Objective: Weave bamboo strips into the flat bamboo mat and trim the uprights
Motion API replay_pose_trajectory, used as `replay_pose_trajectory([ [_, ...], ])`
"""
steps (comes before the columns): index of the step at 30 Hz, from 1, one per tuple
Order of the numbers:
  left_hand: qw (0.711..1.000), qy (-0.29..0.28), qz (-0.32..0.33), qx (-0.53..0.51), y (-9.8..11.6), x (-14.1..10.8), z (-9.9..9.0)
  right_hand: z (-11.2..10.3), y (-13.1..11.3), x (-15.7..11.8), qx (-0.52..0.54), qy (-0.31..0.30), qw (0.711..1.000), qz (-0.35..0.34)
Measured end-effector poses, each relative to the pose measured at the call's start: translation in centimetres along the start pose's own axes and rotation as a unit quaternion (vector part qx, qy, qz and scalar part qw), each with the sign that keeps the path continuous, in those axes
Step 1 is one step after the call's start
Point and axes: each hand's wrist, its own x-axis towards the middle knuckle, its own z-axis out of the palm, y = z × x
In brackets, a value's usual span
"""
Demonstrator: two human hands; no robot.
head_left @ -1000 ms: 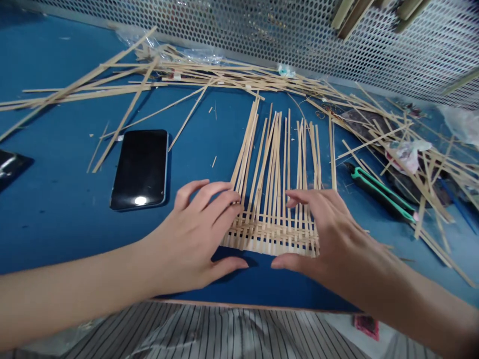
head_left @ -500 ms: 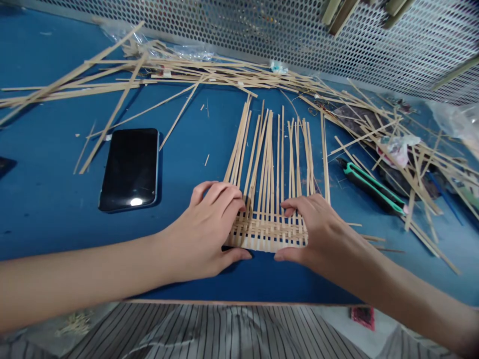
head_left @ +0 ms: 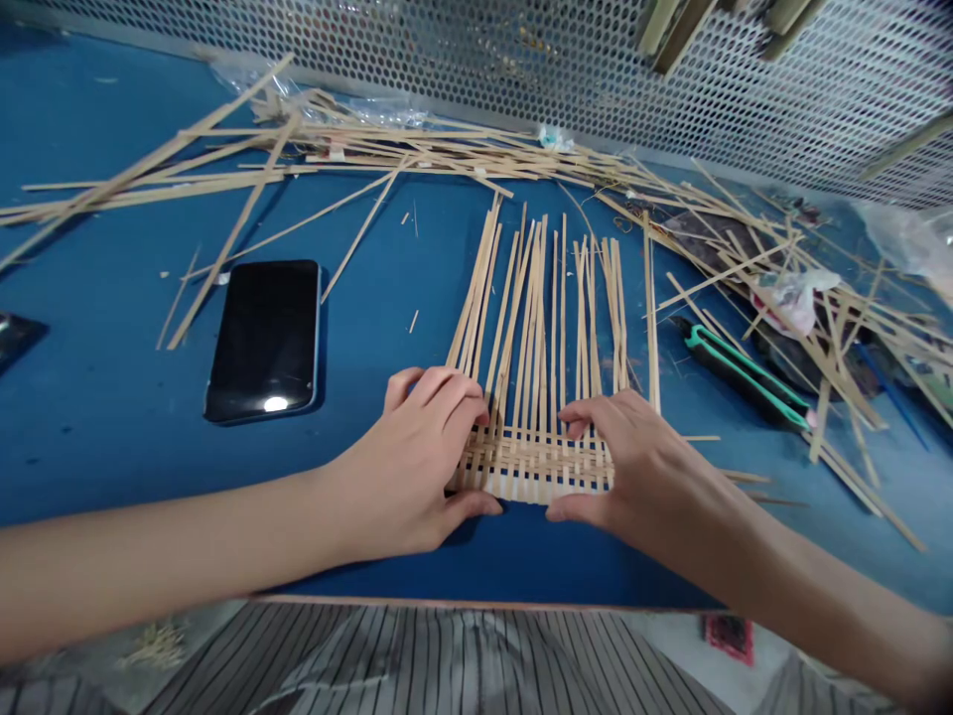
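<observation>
Woven strip panel [head_left: 532,462] lies flat at the dial's centre, its loose ends fanning to twelve o'clock, where the leftmost tips come close to a tangle of pale strips [head_left: 476,157] sprawling from ten round to two; left hand [head_left: 428,457] at nine and right hand [head_left: 640,462] at three cover its ends, each half open, fingers bent over the weave and thumb apart by its near edge; how firmly either grips I cannot tell. Black-screened phone [head_left: 264,340] lies toward ten; a black-and-green cutter [head_left: 747,375] rests between two and three, just beside the tangle, with a crumpled white-and-pink wad [head_left: 796,301] beyond it; loose strips poke out past the right wrist at three. Clear plastic [head_left: 387,111] lies behind the tangle toward eleven, its contents unclear; more clear plastic [head_left: 904,238] sits at two, far edge. Blue tabletop [head_left: 387,228] bears scattered slivers and scuffs; a perforated metal screen [head_left: 462,60] backs it at twelve; striped cloth [head_left: 476,660] shows at six, below the table edge, and a red packet [head_left: 730,638] between four and five.
</observation>
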Motion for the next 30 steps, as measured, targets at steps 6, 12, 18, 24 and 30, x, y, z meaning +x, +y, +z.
replay_pose_trajectory([
  [6,1.000,0.001,0.006,0.013,-0.08,-0.22,-0.03,0.09,0.17,-0.21,0.004,-0.018,1.000,0.012],
  [12,0.998,0.016,0.000,0.056,0.09,-0.42,-0.19,0.23,0.51,-0.55,-0.002,-0.004,1.000,-0.007],
  [18,0.999,0.012,-0.015,0.044,0.18,-0.35,-0.09,0.19,0.64,-0.79,-0.012,-0.004,0.999,-0.042],
  [24,0.999,0.010,-0.007,0.032,0.21,-0.29,0.00,0.21,0.06,-0.96,-0.020,0.004,0.999,-0.050],
  [30,0.999,0.027,0.000,0.038,0.24,-0.43,0.18,0.24,0.06,-0.93,-0.011,0.000,0.999,-0.040],
])
